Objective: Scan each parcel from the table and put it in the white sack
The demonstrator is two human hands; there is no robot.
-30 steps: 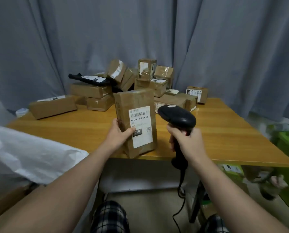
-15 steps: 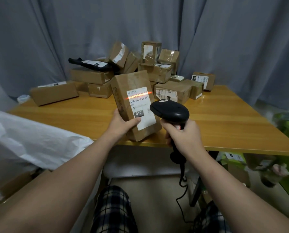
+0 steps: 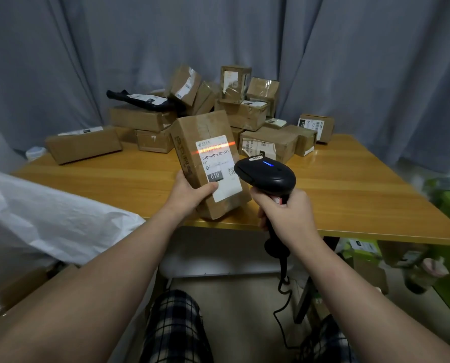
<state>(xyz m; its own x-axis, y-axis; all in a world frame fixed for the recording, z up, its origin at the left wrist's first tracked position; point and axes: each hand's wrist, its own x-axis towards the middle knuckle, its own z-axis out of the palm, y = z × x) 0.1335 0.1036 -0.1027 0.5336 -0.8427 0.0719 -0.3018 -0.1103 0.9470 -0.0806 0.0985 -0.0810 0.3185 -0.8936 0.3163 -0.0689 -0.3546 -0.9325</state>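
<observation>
Cardboard parcel (image 3: 208, 163) with a white shipping label (image 3: 218, 169) is being held tilted over the near edge of the wooden surface (image 3: 349, 195); the left hand (image 3: 190, 195) is gripping its lower end, thumb pressing on the label's bottom corner; the right hand (image 3: 284, 213) is clasping the handle of a black barcode scanner (image 3: 266, 176) just beside the parcel; a blue light is glowing on the scanner's head, and a red scan line (image 3: 213, 149) is falling across the top of the label; the scanner's cable (image 3: 281, 297) is hanging down towards the floor; a pile of brown parcels (image 3: 245, 113) is sitting at the back of the surface against a grey curtain (image 3: 376, 61); the white sack (image 3: 48, 218) is lying at the left, beside the surface.
</observation>
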